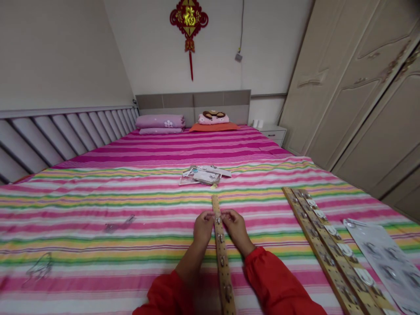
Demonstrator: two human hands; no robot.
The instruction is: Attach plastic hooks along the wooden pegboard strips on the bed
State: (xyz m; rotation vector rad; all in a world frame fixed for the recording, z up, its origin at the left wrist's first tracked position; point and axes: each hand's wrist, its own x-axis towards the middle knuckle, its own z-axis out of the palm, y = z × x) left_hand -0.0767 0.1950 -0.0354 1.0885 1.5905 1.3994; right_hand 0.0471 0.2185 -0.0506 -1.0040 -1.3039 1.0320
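Note:
A long, narrow wooden strip with rows of small holes lies lengthwise on the bed in front of me. Several small shiny metal pieces sit along it. My left hand is at the strip's left edge near its far end, fingers pinched together. Opposite it, my right hand pinches at the right edge. Between the fingertips is a small shiny metal piece on the strip; its exact kind is too small to make out. The fingertips partly cover it.
More wooden strips with metal pieces and white round parts lie at the right, beside a clear blister pack. A pile of cards lies ahead. Clear plastic scraps and a wiry tangle are at the left. A wardrobe stands right.

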